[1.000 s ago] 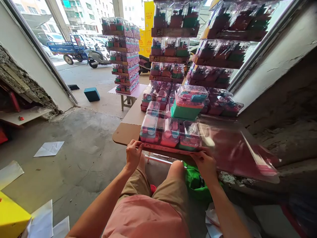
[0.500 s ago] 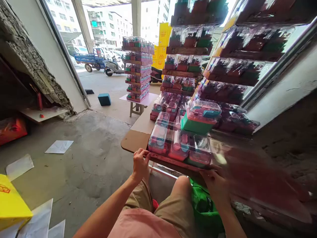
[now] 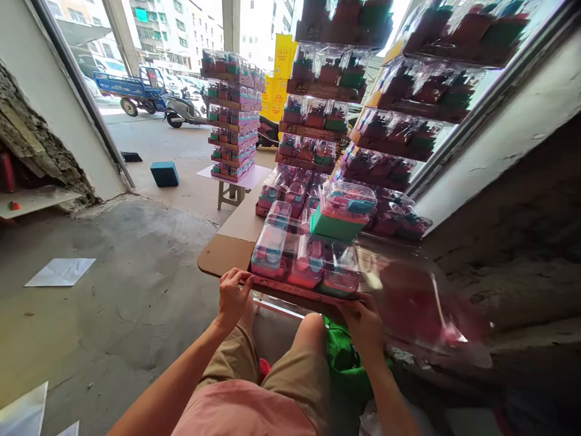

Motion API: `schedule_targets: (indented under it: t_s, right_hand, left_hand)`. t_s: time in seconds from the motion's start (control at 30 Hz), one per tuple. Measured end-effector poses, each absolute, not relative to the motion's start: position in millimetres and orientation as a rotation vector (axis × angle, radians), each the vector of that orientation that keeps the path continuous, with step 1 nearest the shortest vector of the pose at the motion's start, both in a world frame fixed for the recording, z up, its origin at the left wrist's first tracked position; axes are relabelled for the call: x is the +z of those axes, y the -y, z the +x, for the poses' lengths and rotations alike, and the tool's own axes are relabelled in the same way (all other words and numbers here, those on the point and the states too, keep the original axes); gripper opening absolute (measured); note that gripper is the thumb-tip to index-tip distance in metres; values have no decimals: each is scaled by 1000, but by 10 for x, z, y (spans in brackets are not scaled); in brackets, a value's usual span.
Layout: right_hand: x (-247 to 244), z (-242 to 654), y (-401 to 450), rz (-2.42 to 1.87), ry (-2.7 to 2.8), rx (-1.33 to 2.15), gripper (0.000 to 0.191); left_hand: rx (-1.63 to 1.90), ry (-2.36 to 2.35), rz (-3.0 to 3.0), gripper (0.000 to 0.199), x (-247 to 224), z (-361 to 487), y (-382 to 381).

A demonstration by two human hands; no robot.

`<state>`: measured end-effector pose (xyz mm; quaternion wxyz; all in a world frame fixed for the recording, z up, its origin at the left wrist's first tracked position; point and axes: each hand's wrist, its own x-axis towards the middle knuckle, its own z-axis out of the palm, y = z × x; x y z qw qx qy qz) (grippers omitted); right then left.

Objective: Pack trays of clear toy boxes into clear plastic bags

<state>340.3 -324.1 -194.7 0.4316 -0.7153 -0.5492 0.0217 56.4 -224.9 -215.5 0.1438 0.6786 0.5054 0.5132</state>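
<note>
Centre frame: left hand (image 3: 232, 298) and right hand (image 3: 363, 321) — apart — grip the blister-packed tray (image 3: 303, 266). Stacked packs (image 3: 233, 115) stand upper centre — on a stool.

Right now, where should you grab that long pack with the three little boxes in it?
Grip the pack at its two near corners, coming from the seated side. It is long and flat with a stiff red card edge along the front. The left hand and right hand already sit there, one at each end, which should keep it level.
</note>
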Motion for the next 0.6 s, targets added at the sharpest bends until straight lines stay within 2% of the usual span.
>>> schedule_targets:
  t_s: [0.6]
  right_hand:
    - [-1930,3365,3254,-1807,1340,28,51]
  left_hand:
    - [1546,-1434,1992,21,-2166,579,2262]
